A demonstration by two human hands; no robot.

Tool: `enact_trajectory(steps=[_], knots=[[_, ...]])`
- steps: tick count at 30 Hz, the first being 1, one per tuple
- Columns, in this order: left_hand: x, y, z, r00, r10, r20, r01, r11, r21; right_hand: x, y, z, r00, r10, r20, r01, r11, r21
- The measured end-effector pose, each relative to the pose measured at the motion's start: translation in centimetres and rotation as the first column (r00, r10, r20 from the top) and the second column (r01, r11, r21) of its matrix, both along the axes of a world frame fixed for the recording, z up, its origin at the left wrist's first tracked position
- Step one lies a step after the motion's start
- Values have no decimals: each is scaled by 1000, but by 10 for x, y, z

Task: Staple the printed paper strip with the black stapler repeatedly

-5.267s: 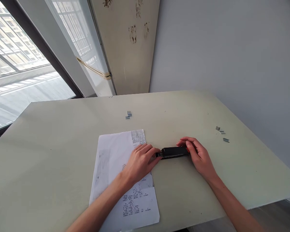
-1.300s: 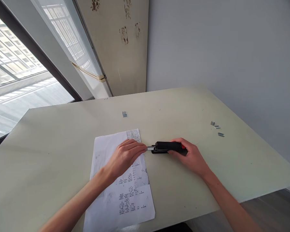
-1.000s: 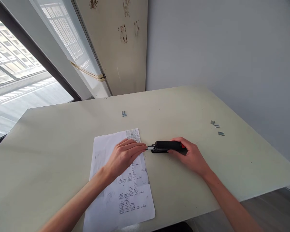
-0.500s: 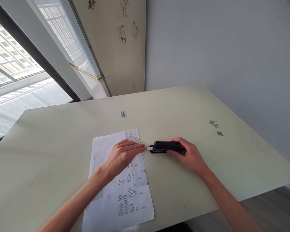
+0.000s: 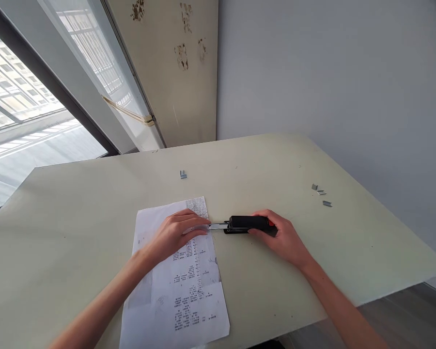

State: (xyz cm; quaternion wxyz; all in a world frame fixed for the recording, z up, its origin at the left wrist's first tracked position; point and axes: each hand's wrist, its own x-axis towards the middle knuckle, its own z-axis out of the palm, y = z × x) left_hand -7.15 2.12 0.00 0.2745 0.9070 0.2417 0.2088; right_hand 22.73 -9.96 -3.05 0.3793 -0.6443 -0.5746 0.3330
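Note:
A black stapler (image 5: 245, 224) with a red rear part lies on the pale green table (image 5: 76, 203), its metal staple tray (image 5: 218, 226) drawn out to the left. My right hand (image 5: 281, 237) grips the stapler's rear end. My left hand (image 5: 176, 231) rests on a printed sheet of paper (image 5: 179, 286), its fingers pinched on the tip of the metal tray. The paper lies flat, left of the stapler.
Loose staple strips lie at the far middle (image 5: 182, 174) and at the right (image 5: 320, 193) of the table. A grey wall runs along the right, and a window and a stained panel stand behind. The table's front edge is close to me.
My left hand has moved left, and more of the metal tray now shows out of the stapler. My right hand has stayed on the stapler's rear. The view has shifted slightly.

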Motion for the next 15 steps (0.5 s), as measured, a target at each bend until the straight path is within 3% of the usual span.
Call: enact_trajectory(steps=[5, 9, 15], knots=[[4, 20, -4, 996, -91, 1, 91, 987, -132, 2, 1, 2, 999, 30, -19, -30, 1000, 2], [26, 29, -5, 978, -205, 26, 207, 963, -174, 3, 2, 4, 994, 84, -72, -84, 996, 2], [64, 36, -8, 966, -254, -36, 251, 964, -86, 4, 4, 8, 990, 122, -77, -122, 993, 9]])
